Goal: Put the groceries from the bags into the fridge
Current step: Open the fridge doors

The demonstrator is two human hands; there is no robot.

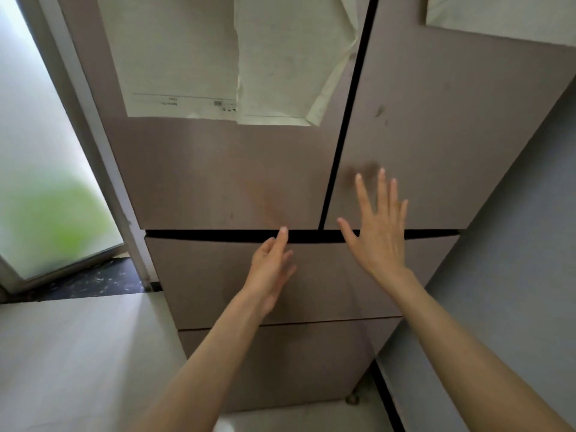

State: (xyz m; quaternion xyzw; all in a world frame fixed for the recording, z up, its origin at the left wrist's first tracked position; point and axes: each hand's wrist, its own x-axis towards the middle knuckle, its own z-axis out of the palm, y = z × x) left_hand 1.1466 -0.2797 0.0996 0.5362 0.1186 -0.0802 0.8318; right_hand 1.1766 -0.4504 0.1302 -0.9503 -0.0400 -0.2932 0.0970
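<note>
A tall brown-grey fridge (218, 182) fills the view, all its doors shut. It has two upper doors split by a dark vertical gap and two drawers (218, 275) below a dark horizontal gap. My left hand (272, 269) is edge-on with fingers apart, its fingertips at the horizontal gap under the left door. My right hand (378, 232) is spread flat, fingers up, at the lower corner of the right door (436, 135). Neither hand holds anything. No bags or groceries are in view.
White paper sheets (218, 57) hang on the left door, another sheet (498, 17) on the right door. A frosted window (40, 166) with a dark stone sill (87, 282) is at the left. A grey wall (514, 275) stands close on the right. Pale floor lies below.
</note>
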